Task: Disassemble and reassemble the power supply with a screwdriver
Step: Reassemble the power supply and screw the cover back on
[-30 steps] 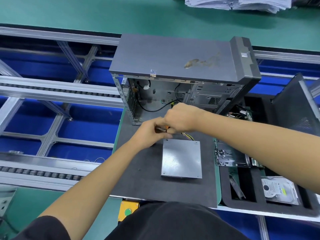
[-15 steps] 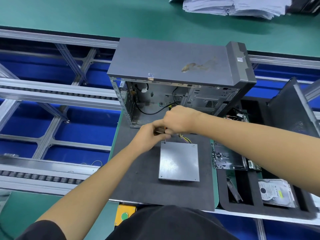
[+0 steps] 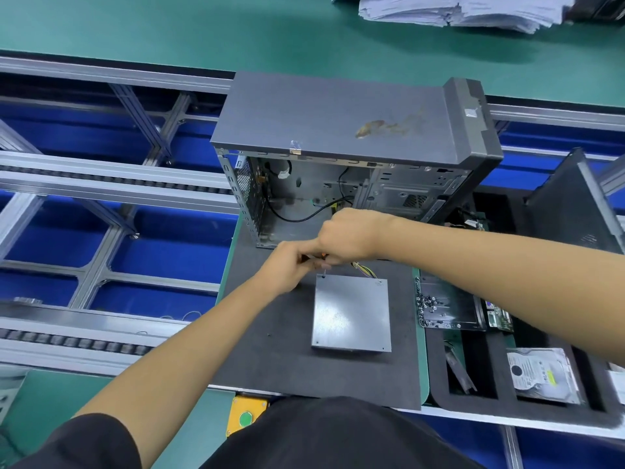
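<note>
Centrally, the power supply [image 3: 351, 313] lies flat on the dark mat [image 3: 270, 360] that covers the counter [image 3: 101, 394], just in front of the open case [image 3: 338, 157], with its coloured wires [image 3: 365, 270] leaving its far edge. Both hands meet above its far left corner. The right hand [image 3: 348, 236] is curled in a fist around the screwdriver [image 3: 324, 262], of which only an orange bit of handle and the thin shaft show; the tip stands on the corner of the supply. The left hand [image 3: 291, 265] is curled just beside it, fingers bent in toward the shaft, though whether they actually pinch it cannot be told. The case stands upright with its side open toward the person, a black cable looping inside. Right of the mat, a black foam tray [image 3: 439, 394] holds a hard drive [image 3: 541, 374] in one compartment, and a metal bracket with screws [image 3: 443, 306] lies near its far end. A stack of papers [image 3: 456, 8] rests far across the green surface.
</note>
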